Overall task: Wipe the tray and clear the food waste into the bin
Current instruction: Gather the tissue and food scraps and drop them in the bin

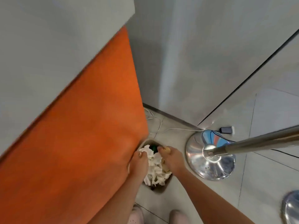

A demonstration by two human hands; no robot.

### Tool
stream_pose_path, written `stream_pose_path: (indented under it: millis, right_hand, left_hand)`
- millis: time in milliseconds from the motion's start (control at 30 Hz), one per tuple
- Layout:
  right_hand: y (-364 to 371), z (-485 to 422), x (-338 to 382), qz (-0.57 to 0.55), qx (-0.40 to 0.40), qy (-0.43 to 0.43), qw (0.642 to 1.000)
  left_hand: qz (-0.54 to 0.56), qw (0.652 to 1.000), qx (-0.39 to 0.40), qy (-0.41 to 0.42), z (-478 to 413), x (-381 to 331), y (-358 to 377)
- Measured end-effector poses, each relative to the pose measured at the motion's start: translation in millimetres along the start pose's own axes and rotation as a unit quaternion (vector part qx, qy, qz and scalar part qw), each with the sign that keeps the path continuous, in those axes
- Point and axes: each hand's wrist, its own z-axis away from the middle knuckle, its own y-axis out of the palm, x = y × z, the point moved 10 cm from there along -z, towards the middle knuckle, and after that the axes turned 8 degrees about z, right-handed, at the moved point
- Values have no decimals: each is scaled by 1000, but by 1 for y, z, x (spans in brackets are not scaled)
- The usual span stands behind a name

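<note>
A small bin (160,189) stands on the floor beside the orange counter front, stuffed with crumpled white tissues (156,172) and something dark green at its far end. Both my hands reach down over it. My left hand (138,164) is at the bin's left rim, and its fingertips pinch a white tissue (148,150) that sticks up above the pile. My right hand (170,158) hovers over the right side with its fingers bent downward. Something tan shows at its fingertips, but a grip is not clear. No tray is in view.
The orange counter panel (84,143) rises close on the left under a grey top. A chrome post base (210,165) with its slanted pole (262,140) stands right of the bin. White cables (174,129) and a small adapter (225,130) lie on the tiled floor. My shoes (178,216) are at the bottom.
</note>
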Motion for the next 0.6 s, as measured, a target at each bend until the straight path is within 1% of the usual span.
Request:
stream_pose_path:
  millis: [33, 67, 133, 200, 267, 333, 367, 433, 500, 533, 567, 600]
  right_hand:
    - [15, -15, -10, 35, 8, -11, 999]
    - [29, -28, -19, 68, 17, -26, 997]
    - [58, -48, -38, 134, 52, -53, 988]
    - [82, -55, -56, 227, 85, -82, 967]
    - [92, -48, -62, 305, 79, -135, 939]
    - [96, -35, -63, 369, 46, -192, 908]
    - [98, -31, -65, 384, 45, -201, 900]
    - [106, -25, -69, 432, 53, -220, 873]
    - [114, -21, -71, 446, 71, -240, 860]
    - [122, -21, -77, 477, 94, -253, 836]
    - [128, -24, -86, 513, 126, -242, 814]
    - [131, -28, -94, 533, 152, -218, 803]
  left_hand:
    - [-11, 1000, -5, 9, -17, 12, 8]
    - [-32, 999, 7, 21, -30, 19, 21]
    - [-78, 993, 73, 50, -51, 38, 48]
    - [-203, 969, 114, 76, -60, 58, 63]
    - [-268, 952, 99, 113, -58, 69, 60]
    - [-303, 928, 40, 215, -40, 61, 49]
    - [-325, 906, 18, 270, -29, 59, 45]
    - [-351, 878, 19, 324, -11, 69, 45]
    - [-385, 862, 65, 324, -3, 91, 55]
    - [-418, 846, 84, 321, -3, 102, 61]
    - [-464, 820, 106, 316, -7, 113, 69]
    - [-498, 803, 128, 301, -14, 121, 75]
